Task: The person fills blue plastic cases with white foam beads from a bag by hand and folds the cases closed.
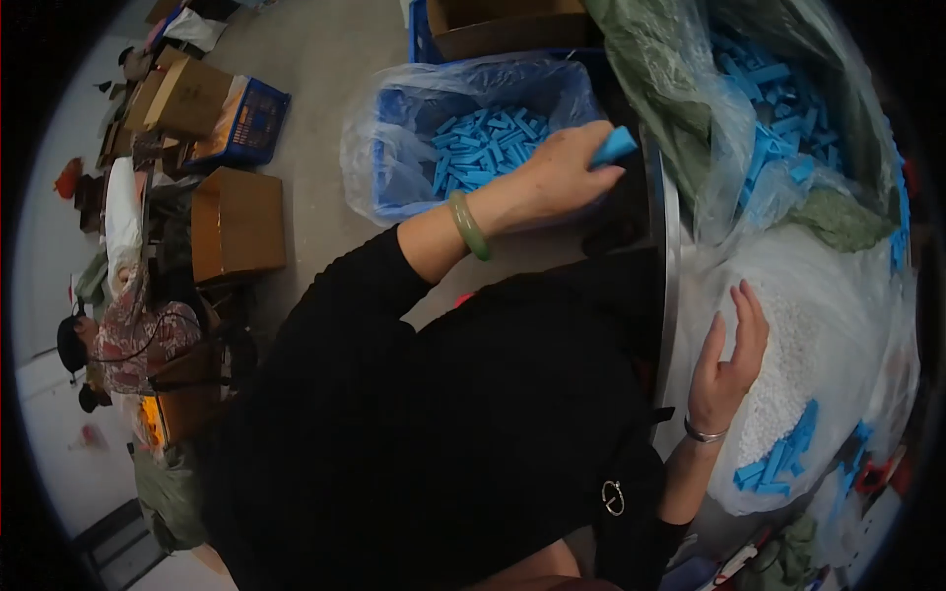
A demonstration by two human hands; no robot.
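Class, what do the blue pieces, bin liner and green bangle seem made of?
Blue pieces: likely plastic or foam, matte; flat, evenly coloured faces. Bin liner: plastic film, shiny; see-through, crinkled. Bangle: perhaps polished stone or glass; smooth, with highlights.

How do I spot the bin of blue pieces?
From the black top in mid-picture, go up past the green bangle to the left hand. The blue bin shows partly behind it. Unlike the blue crate farther left, clear plastic drapes its rim and loose blue pieces lie inside.
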